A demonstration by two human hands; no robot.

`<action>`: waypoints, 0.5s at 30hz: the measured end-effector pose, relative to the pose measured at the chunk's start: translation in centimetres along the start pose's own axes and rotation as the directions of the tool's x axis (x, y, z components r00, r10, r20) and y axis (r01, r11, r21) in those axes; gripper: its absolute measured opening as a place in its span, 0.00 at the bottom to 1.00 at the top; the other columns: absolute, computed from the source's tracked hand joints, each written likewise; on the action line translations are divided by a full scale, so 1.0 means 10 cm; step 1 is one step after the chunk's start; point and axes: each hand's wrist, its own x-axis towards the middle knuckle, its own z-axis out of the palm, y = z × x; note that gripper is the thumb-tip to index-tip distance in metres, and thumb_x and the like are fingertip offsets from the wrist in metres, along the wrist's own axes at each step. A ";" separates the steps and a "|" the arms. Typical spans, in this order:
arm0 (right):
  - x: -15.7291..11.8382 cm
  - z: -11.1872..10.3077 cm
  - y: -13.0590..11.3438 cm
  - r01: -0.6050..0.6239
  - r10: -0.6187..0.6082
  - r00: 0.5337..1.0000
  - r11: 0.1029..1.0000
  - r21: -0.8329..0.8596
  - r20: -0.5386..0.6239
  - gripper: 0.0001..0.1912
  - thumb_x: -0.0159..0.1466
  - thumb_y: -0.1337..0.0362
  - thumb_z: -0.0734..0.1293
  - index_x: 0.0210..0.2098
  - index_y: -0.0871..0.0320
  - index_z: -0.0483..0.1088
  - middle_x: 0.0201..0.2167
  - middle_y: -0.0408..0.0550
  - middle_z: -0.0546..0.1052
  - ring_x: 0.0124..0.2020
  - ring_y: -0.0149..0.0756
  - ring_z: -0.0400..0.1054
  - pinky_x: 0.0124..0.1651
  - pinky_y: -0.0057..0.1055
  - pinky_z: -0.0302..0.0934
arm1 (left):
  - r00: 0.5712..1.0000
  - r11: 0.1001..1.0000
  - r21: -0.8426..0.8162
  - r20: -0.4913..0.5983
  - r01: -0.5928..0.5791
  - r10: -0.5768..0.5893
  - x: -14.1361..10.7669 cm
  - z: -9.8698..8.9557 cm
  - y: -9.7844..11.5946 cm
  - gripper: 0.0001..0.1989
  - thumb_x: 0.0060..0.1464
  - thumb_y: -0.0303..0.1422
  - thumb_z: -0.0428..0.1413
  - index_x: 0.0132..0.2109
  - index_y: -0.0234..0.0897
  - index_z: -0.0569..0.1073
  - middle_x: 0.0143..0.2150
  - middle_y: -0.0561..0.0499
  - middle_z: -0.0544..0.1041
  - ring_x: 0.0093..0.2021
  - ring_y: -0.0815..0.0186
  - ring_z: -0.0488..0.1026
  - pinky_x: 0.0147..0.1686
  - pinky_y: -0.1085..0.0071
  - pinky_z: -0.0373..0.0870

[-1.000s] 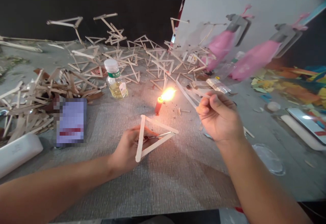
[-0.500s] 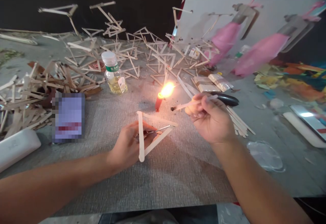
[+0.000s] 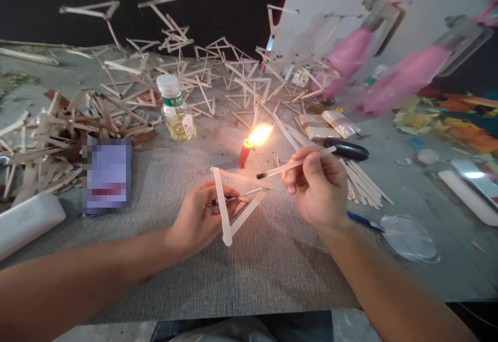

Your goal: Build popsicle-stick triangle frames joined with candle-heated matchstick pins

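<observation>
Low in the middle, my left hand (image 3: 198, 217) is closed on a triangular frame (image 3: 222, 202) of pale wooden sticks, its fingers partly behind the frame. My right hand (image 3: 321, 189) pinches a thin stick (image 3: 291, 165) that has a blackened tip. That dark tip points left, just above the frame's right corner; whether it touches the frame I cannot tell. Beyond both hands a short red candle (image 3: 244, 154) stands upright on the table, its flame leaning right.
Behind stand many stick structures (image 3: 177, 36) and a capped bottle (image 3: 177, 111). A stick pile (image 3: 73, 129), phone (image 3: 107, 176) and white case (image 3: 33, 222) lie left. At right are loose sticks (image 3: 363, 183), a blue knife (image 3: 363, 220), a clear lid (image 3: 410, 238) and pink bottles (image 3: 408, 77).
My right hand has turned slightly and brought the blackened tip left and down, nearer the frame. The frame has tilted a little in my left hand. The blue knife has come into view.
</observation>
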 end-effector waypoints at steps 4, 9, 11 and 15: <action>0.01 -0.02 0.00 0.067 -0.072 0.991 0.996 -0.054 -0.109 0.13 0.71 0.52 0.70 0.34 0.53 0.75 0.19 0.38 0.73 0.17 0.27 0.65 0.17 0.27 0.56 | 0.999 1.000 0.022 -0.031 -0.018 0.019 -0.01 0.01 -0.02 0.05 0.53 0.33 0.68 0.35 0.37 0.82 0.35 0.48 0.82 0.30 0.68 0.81 0.28 0.77 0.79; 0.00 -0.03 0.01 0.141 -0.157 0.981 0.980 -0.138 -0.112 0.14 0.71 0.51 0.69 0.34 0.53 0.75 0.19 0.38 0.73 0.17 0.27 0.65 0.16 0.27 0.58 | 0.995 0.997 0.046 -0.068 -0.068 0.071 0.00 0.01 0.01 0.04 0.52 0.32 0.69 0.34 0.38 0.83 0.34 0.49 0.82 0.30 0.68 0.80 0.29 0.77 0.79; -0.01 -0.03 0.01 0.145 -0.160 0.983 0.978 -0.151 -0.091 0.14 0.71 0.52 0.69 0.34 0.53 0.75 0.20 0.39 0.74 0.17 0.27 0.66 0.16 0.27 0.58 | 0.994 0.996 0.043 -0.079 -0.075 0.078 0.00 0.02 0.03 0.04 0.50 0.31 0.70 0.34 0.37 0.83 0.32 0.49 0.82 0.29 0.68 0.80 0.28 0.76 0.79; -0.03 -0.02 0.02 0.152 -0.167 0.983 0.972 -0.177 -0.072 0.13 0.71 0.53 0.69 0.35 0.53 0.75 0.20 0.38 0.74 0.17 0.26 0.66 0.16 0.26 0.59 | 0.992 0.998 0.035 -0.113 -0.061 0.064 0.01 0.03 0.04 0.04 0.48 0.30 0.70 0.33 0.37 0.82 0.31 0.50 0.81 0.28 0.67 0.80 0.29 0.75 0.81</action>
